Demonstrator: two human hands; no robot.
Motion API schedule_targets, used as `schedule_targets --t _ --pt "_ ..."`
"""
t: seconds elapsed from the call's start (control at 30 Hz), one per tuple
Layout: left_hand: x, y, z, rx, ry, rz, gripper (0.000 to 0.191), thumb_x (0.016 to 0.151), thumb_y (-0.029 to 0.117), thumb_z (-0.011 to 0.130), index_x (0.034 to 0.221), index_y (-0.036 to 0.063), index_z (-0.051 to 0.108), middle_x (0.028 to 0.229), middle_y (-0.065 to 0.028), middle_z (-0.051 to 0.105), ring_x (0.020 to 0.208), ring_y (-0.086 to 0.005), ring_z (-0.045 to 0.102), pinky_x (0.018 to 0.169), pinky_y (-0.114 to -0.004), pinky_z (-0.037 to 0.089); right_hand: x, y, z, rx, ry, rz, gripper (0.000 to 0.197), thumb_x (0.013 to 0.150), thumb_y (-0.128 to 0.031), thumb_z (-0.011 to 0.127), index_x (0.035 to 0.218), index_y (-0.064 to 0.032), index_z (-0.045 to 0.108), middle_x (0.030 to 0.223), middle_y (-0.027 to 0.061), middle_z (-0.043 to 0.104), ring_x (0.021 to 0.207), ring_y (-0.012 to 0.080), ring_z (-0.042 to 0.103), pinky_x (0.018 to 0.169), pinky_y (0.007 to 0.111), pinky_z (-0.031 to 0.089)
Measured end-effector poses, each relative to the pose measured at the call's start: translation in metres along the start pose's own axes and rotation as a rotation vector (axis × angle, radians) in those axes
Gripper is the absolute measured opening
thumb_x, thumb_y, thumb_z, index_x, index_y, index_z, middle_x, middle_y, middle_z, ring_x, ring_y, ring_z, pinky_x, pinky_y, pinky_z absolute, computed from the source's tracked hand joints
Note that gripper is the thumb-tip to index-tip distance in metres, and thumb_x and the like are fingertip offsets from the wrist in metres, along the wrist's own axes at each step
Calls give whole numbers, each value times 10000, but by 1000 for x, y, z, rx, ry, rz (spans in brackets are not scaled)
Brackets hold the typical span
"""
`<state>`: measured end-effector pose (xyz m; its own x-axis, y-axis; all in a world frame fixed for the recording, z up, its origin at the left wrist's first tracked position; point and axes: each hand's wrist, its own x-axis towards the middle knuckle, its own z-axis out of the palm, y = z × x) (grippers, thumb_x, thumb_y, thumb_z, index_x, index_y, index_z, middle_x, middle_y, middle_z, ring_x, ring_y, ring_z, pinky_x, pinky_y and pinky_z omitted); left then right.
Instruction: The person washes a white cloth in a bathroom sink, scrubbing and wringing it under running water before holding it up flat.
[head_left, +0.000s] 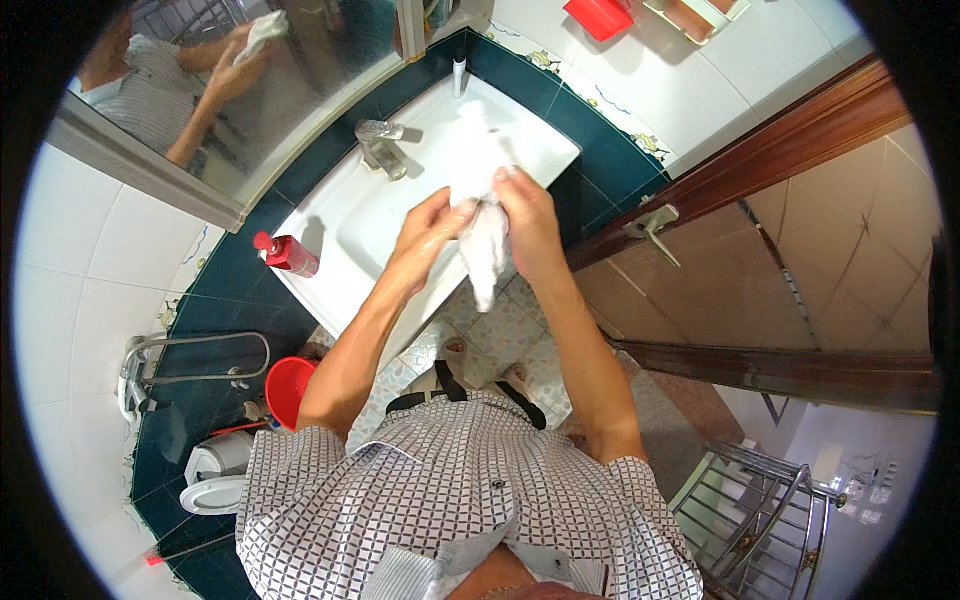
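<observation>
A white cloth (486, 262), bunched lengthwise, is held between my two hands over the front edge of the white washbasin (367, 232). My left hand (431, 236) grips it from the left, with the thumb across its middle. On the other side my right hand (527, 217) closes around it, thumb near the top. The cloth's upper part blends into the bright basin, so its outline there is hard to tell. Its lower end hangs in a point past the basin's rim. Behind the hands stands a metal faucet (381, 148).
A red pump bottle (287, 255) stands on the basin's left corner, a white tube (459, 77) at the back corner. A mirror (315, 67) hangs at upper left. Below are a red bucket (289, 391) and a toilet (219, 472). A wooden door with a handle (654, 223) stands right.
</observation>
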<state>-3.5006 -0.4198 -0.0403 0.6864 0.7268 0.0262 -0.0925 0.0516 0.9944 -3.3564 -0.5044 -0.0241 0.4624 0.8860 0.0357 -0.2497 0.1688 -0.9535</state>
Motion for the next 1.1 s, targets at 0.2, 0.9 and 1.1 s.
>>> schedule_targets --t 0.2,0.9,1.1 --pt "5 2 -6 45 -227 68 519 789 149 836 1208 -75 628 1187 -158 618 1057 -167 605 880 -290 501 -2 -24 8 142 179 22 302 1025 -243 565 1070 41 659 913 26 633 816 103 559 752 267 444" --pt "3 13 62 -345 -78 -95 420 899 -37 643 1304 41 565 1075 -127 719 923 -155 707 789 -263 578 -42 21 -63 547 47 231 415 1009 -240 614 1359 -28 543 1236 67 649 1124 179 628 965 358 509" --pt "-12 -4 52 -284 -240 -253 441 951 49 636 1374 52 513 1174 -144 702 961 -181 715 810 -280 596 -52 19 -80 506 176 117 360 1007 -137 600 1345 -17 566 1232 83 663 1122 174 630 1001 332 491"
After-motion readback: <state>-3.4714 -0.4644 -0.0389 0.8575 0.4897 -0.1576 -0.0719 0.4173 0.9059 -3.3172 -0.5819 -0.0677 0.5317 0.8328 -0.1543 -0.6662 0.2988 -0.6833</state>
